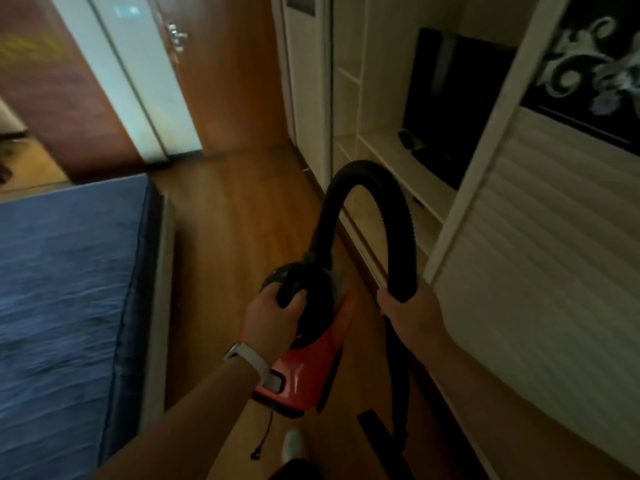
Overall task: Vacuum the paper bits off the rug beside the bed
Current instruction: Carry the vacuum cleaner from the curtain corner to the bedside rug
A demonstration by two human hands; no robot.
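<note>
A red canister vacuum (304,368) hangs above the wooden floor, carried by its black handle, which my left hand (273,317) grips. A black ribbed hose (367,188) arches up from the vacuum's front and comes down to my right hand (408,310), which grips it. Below that hand the black wand and floor nozzle (377,434) hang near the floor. A red cord with a plug (261,441) dangles under the vacuum. The bed (65,289) with a blue cover lies on the left. No rug or paper bits are in view.
A bare wooden floor (242,220) runs between the bed and a white wall unit (519,271) on the right. The unit holds a black screen (446,102) on a shelf. A brown door (225,71) stands ahead. My white-shod foot (294,445) is below.
</note>
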